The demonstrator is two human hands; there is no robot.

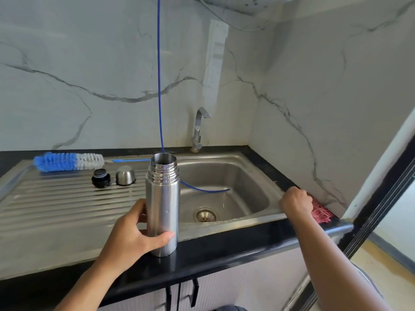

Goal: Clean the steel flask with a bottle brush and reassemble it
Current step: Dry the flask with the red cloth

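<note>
A hanging blue hose [159, 86] and the upright flask [163, 205] bar the way to the sink basin [247, 176]

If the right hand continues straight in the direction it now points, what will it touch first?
The right hand points toward the corner wall. It would probably first slide over the red cloth it already rests beside, then meet the wall; depth is unclear.

No readable text, label, brand, number or sign anywhere in view. Nothing legible on the steel flask [163, 205], on the black stopper [100, 178] or the steel cup [125, 175] lying on the drainboard, nor on the white strip [216, 61] running down the marbled wall, whose marks are too blurred to make out
</note>
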